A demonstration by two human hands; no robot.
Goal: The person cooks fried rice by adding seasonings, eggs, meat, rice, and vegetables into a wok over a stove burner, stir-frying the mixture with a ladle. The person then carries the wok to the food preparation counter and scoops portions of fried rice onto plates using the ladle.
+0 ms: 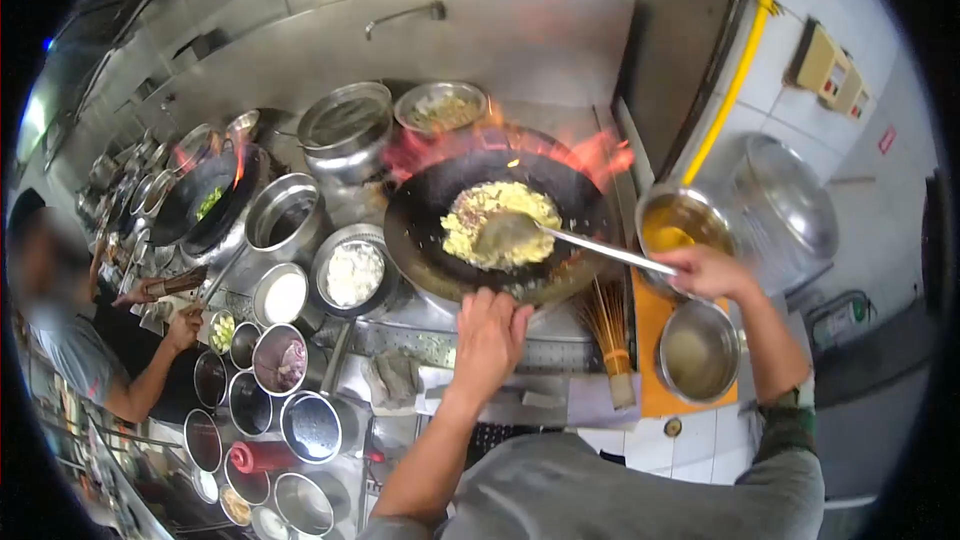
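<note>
A black wok [420, 225] sits over the burner, with flames rising behind its far rim. Inside it lies yellow scrambled egg [525, 202] with small darker bits. My left hand [490, 335] is closed on the wok's near edge; whether a cloth is between them I cannot tell. In my right hand [705, 273] is the long handle of a metal ladle [510, 235], whose bowl rests in the egg. Close to my right hand stand a pot of yellow-orange liquid [685, 225] and a metal bowl of cloudy liquid [698, 350].
A bamboo brush [610, 340] leans below the wok. White rice-like food fills a pot [352, 273] to the left, near several seasoning containers [250, 402]. Beyond them, a co-worker [75, 340] stands by a second wok [215, 200] with green food and flame.
</note>
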